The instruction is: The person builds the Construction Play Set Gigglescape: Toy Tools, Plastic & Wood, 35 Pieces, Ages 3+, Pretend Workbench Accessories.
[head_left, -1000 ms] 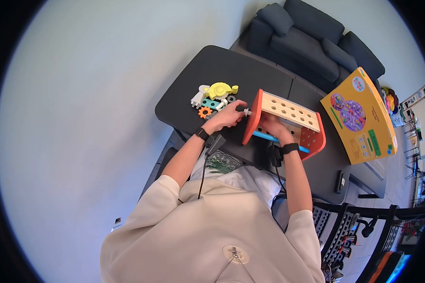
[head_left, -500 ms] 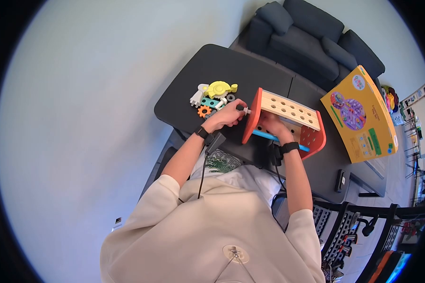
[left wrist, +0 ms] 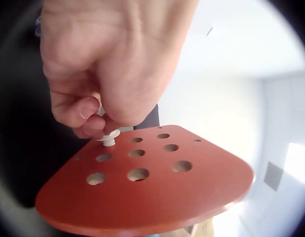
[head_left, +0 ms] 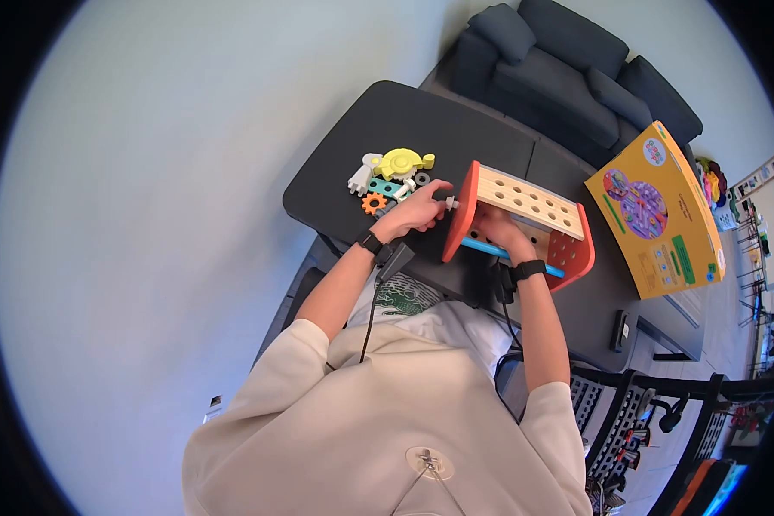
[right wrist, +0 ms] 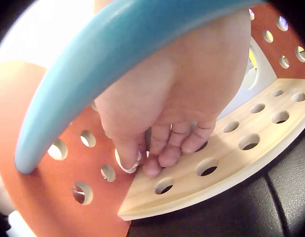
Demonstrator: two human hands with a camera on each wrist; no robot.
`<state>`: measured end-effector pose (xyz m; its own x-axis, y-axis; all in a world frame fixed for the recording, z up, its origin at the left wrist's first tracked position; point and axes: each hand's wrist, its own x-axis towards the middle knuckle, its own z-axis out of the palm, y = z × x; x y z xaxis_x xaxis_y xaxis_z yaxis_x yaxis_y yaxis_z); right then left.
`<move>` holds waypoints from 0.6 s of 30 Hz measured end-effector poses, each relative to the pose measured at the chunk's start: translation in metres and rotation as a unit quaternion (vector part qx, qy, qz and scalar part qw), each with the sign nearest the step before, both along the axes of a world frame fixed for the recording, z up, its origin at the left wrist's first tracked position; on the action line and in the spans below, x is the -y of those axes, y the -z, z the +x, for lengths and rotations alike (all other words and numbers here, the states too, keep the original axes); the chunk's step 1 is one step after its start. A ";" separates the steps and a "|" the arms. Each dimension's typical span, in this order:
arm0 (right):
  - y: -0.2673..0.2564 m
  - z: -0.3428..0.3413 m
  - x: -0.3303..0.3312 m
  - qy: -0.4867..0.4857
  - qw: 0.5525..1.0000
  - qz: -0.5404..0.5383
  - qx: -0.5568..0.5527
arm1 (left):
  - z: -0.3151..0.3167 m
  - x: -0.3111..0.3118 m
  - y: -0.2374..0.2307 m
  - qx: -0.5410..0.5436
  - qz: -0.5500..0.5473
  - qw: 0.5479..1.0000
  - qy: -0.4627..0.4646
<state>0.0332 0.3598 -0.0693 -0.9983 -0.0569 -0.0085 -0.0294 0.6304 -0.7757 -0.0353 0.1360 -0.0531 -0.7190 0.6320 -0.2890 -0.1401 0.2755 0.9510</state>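
Note:
My left hand (head_left: 411,213) pinches a white plastic bolt (left wrist: 109,141) by its head. The threaded shank meets a hole in the red side panel (left wrist: 142,197) of a wooden toy toolbox (head_left: 525,196). My right hand (right wrist: 177,94) reaches under the blue bar handle (right wrist: 88,74) into the toolbox. There its thumb and curled fingers hold a white round piece (right wrist: 124,167) against the panel's inner face, mostly hidden by the thumb. The other right fingertips lie close over the holed wooden board (right wrist: 187,182).
Left of the toolbox lie a yellow toy piece (head_left: 399,163), an orange gear (head_left: 374,204), a teal strip (head_left: 387,189) and grey parts. A yellow box (head_left: 658,215) stands at the right. A small black object (head_left: 619,331) lies near the table's (head_left: 430,125) right end.
My left fingers shift slightly on the bolt, and more of its white head shows in the head view. The right hand and toolbox stay in place.

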 end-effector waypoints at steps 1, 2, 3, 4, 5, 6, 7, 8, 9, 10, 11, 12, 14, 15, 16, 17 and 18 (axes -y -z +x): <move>0.000 0.000 0.000 0.006 1.000 -0.007 0.013 | 0.000 -0.001 -0.001 0.000 0.000 1.000 -0.001; 0.001 0.000 0.000 0.005 1.000 -0.007 0.013 | -0.001 -0.004 -0.002 -0.006 -0.037 0.999 -0.024; 0.001 -0.001 0.000 -0.001 1.000 0.014 0.007 | -0.002 -0.007 -0.003 -0.012 -0.074 0.996 -0.048; 0.002 -0.002 -0.002 -0.006 0.999 0.034 0.001 | -0.007 -0.010 0.003 -0.011 -0.073 0.996 -0.048; 0.005 -0.004 -0.004 -0.006 0.999 0.035 0.001 | -0.014 -0.014 0.012 -0.031 -0.126 0.991 -0.013; 0.009 -0.004 -0.006 -0.009 1.000 0.028 0.002 | -0.019 -0.017 0.021 -0.051 -0.179 0.982 0.022; 0.006 -0.004 -0.005 -0.012 1.000 0.021 0.002 | -0.016 -0.016 0.018 -0.050 -0.179 0.982 0.022; 0.003 -0.003 -0.004 -0.013 1.000 0.021 0.002 | -0.013 -0.016 0.015 -0.028 -0.139 0.990 0.012; 0.000 -0.003 -0.003 -0.007 1.000 0.014 0.009 | -0.011 -0.015 0.012 -0.006 -0.098 0.995 0.003; -0.002 -0.002 -0.001 -0.002 1.000 0.007 0.017 | -0.009 -0.013 0.010 -0.006 -0.098 0.995 0.003; 0.000 -0.001 -0.001 -0.003 1.000 0.007 0.018 | -0.006 -0.009 0.010 -0.009 -0.049 0.999 0.010; 0.002 -0.001 -0.002 -0.005 1.000 0.011 0.004 | -0.004 -0.005 0.010 -0.011 -0.001 1.000 0.018; 0.014 -0.003 -0.008 -0.007 1.000 0.016 -0.009 | 0.000 -0.003 0.004 0.000 0.002 1.000 0.028; 0.024 -0.006 -0.012 -0.009 1.000 0.006 -0.012 | 0.004 -0.004 0.003 -0.011 -0.005 1.000 0.003; 0.021 -0.006 -0.010 -0.010 1.000 -0.003 -0.015 | 0.005 -0.006 0.004 -0.022 -0.012 0.999 -0.022; 0.017 -0.006 -0.009 -0.011 1.000 -0.002 -0.016 | 0.004 -0.008 0.004 -0.023 -0.010 0.999 -0.023; 0.013 -0.004 -0.008 -0.002 1.000 0.001 0.012 | 0.002 -0.011 0.005 -0.027 -0.066 0.997 -0.025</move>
